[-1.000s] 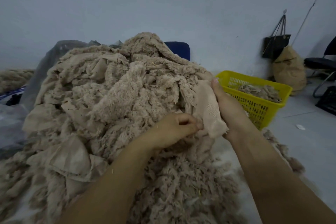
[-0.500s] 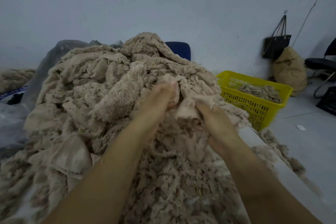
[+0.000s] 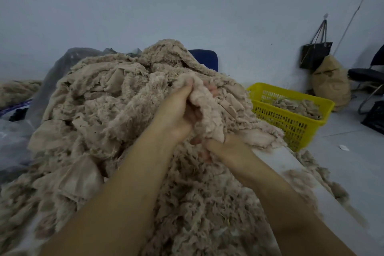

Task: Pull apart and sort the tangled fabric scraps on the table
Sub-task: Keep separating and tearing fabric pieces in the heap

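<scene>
A big heap of tangled beige fabric scraps [image 3: 99, 114] covers the table in front of me. My left hand [image 3: 176, 110] grips the top of one fluffy beige scrap [image 3: 207, 114] near the heap's right side, fingers curled over it. My right hand [image 3: 220, 145] holds the lower end of the same scrap from below, its fingers mostly hidden under the cloth. The scrap hangs bunched between both hands.
A yellow plastic basket [image 3: 291, 122] with some sorted scraps stands on the floor to the right. The table's white edge [image 3: 295, 164] runs along the right. A black bag [image 3: 315, 54], a tan sack [image 3: 332, 83] and a black chair [image 3: 369, 77] stand by the wall.
Both hands have come together on one scrap and lifted it off the heap; the left hand rose to its top, the right hand dropped to its lower end.
</scene>
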### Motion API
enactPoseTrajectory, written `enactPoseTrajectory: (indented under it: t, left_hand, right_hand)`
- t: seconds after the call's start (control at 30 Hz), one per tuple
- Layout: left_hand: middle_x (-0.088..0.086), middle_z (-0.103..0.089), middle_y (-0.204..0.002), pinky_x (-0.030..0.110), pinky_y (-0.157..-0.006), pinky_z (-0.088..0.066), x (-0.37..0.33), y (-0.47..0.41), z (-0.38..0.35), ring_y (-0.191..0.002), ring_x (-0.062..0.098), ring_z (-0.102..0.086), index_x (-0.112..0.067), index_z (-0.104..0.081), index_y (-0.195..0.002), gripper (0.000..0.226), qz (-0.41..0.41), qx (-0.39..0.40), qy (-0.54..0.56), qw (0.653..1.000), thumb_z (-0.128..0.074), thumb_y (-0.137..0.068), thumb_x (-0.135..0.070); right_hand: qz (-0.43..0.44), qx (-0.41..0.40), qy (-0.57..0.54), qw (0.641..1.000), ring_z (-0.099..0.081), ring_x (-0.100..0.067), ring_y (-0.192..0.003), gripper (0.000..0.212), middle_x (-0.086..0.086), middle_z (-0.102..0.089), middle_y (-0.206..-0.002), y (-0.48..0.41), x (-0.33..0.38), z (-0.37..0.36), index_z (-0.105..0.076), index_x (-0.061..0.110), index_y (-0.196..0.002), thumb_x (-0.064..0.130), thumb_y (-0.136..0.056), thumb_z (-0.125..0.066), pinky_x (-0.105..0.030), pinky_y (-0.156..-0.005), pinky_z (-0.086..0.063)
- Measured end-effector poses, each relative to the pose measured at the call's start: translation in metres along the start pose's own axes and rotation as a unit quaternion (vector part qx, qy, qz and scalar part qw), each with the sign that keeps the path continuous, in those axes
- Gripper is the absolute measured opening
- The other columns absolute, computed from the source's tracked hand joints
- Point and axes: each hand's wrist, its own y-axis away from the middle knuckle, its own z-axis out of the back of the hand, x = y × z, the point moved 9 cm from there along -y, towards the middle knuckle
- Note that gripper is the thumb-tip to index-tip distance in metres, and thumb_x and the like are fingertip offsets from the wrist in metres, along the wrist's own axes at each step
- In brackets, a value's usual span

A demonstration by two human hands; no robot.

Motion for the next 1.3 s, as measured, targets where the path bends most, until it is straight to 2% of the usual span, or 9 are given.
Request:
enactPoseTrajectory:
  t: [0.17, 0.3, 0.43, 0.57, 0.63, 0.73, 0.9, 1.07, 1.3]
  left_hand:
    - [0.0, -0.065, -0.065, 0.03, -0.067, -0.06, -0.027, -0.004, 0.045, -0.053, 0.01, -0.062, -0.005, -0.065, -0.105, 0.03, -0.035, -0.069, 0.077, 0.994, -0.047, -0.105, -0.029]
    - [0.001, -0.065, -0.066, 0.02, -0.053, -0.054, -0.001, 0.0, 0.035, -0.053, 0.01, -0.062, -0.005, -0.066, -0.097, 0.029, 0.003, -0.04, 0.006, 0.999, -0.049, -0.103, -0.027]
    - [0.002, -0.072, -0.08, 0.03, -0.067, -0.056, 0.029, 0.008, 0.004, -0.073, 0.011, -0.068, -0.016, -0.073, -0.091, 0.028, -0.026, 0.056, -0.328, 0.943, -0.053, -0.1, -0.033]
    - [-0.009, -0.074, -0.105, 0.025, -0.091, -0.054, 0.061, 0.018, -0.002, -0.099, 0.003, -0.067, -0.017, -0.074, -0.105, 0.047, 0.019, 0.124, -0.43, 0.894, -0.051, -0.09, -0.055]
    - [-0.02, -0.07, -0.117, 0.03, -0.103, -0.047, 0.054, 0.017, 0.008, -0.112, -0.002, -0.062, -0.035, -0.074, -0.111, 0.039, 0.0, 0.098, -0.431, 0.897, -0.049, -0.092, -0.058]
    - [-0.023, -0.069, -0.115, 0.026, -0.098, -0.049, 0.056, 0.012, 0.025, -0.107, -0.005, -0.063, -0.038, -0.072, -0.111, 0.031, 0.011, 0.057, -0.426, 0.903, -0.048, -0.099, -0.053]
    - [-0.015, -0.073, -0.1, 0.01, -0.077, -0.052, 0.083, 0.001, 0.038, -0.091, -0.004, -0.067, -0.028, -0.074, -0.1, 0.027, 0.041, 0.029, -0.445, 0.894, -0.048, -0.103, -0.036]
    - [-0.012, -0.072, -0.107, 0.021, -0.093, -0.051, 0.106, -0.002, 0.054, -0.1, 0.001, -0.065, -0.027, -0.073, -0.102, 0.025, 0.089, 0.026, -0.487, 0.868, -0.05, -0.102, -0.036]
    - [0.003, -0.076, -0.096, 0.027, -0.089, -0.053, 0.105, -0.01, 0.054, -0.095, 0.014, -0.071, -0.017, -0.078, -0.095, 0.029, 0.142, -0.007, -0.264, 0.954, -0.059, -0.097, -0.04]
  right_hand:
    - [-0.049, -0.065, -0.188, 0.979, -0.025, -0.009, -0.043, 0.033, 0.005, -0.031, -0.053, 0.005, -0.014, 0.031, -0.065, 0.01, -0.087, 0.008, -0.101, -0.035, -0.022, -0.041, -0.032]
    - [-0.025, -0.09, -0.182, 0.979, -0.044, -0.011, -0.052, 0.027, -0.002, -0.051, -0.073, 0.006, -0.006, 0.03, -0.066, 0.011, -0.104, 0.014, -0.101, -0.04, -0.025, -0.047, -0.037]
    - [0.021, -0.043, -0.092, 0.995, -0.068, -0.01, -0.07, 0.019, 0.008, -0.071, -0.084, 0.009, 0.002, 0.008, -0.065, 0.029, -0.103, 0.044, -0.095, -0.057, -0.023, -0.057, -0.049]
    - [0.038, -0.054, -0.035, 0.997, -0.064, -0.01, -0.053, 0.041, 0.001, -0.069, -0.061, 0.006, -0.003, 0.023, -0.074, 0.026, -0.07, 0.015, -0.1, -0.047, -0.019, -0.047, -0.047]
    - [0.078, -0.142, -0.259, 0.952, -0.068, -0.015, -0.064, 0.031, -0.009, -0.071, -0.073, 0.002, -0.009, 0.073, -0.074, 0.011, -0.088, 0.011, -0.097, -0.045, -0.023, -0.053, -0.052]
    - [0.015, -0.3, -0.512, 0.805, -0.071, -0.019, -0.097, 0.044, -0.008, -0.063, -0.102, 0.007, -0.062, 0.123, -0.054, 0.007, -0.122, 0.044, -0.099, -0.052, -0.025, -0.067, -0.058]
    - [-0.114, -0.348, 0.002, 0.93, -0.067, -0.023, -0.081, 0.03, -0.001, -0.063, -0.092, -0.005, -0.079, 0.125, -0.06, 0.012, -0.125, 0.031, -0.104, -0.05, -0.042, -0.072, -0.059]
    - [-0.135, -0.193, 0.461, 0.856, -0.06, -0.032, -0.103, 0.035, -0.012, -0.054, -0.128, -0.027, -0.065, 0.11, -0.05, 0.016, -0.135, 0.03, -0.104, -0.044, -0.038, -0.076, -0.05]
    - [0.061, -0.15, 0.303, 0.939, -0.05, -0.012, -0.066, 0.02, 0.008, -0.05, -0.072, -0.019, -0.003, 0.026, -0.044, 0.027, -0.078, 0.026, -0.097, -0.05, -0.03, -0.053, -0.035]
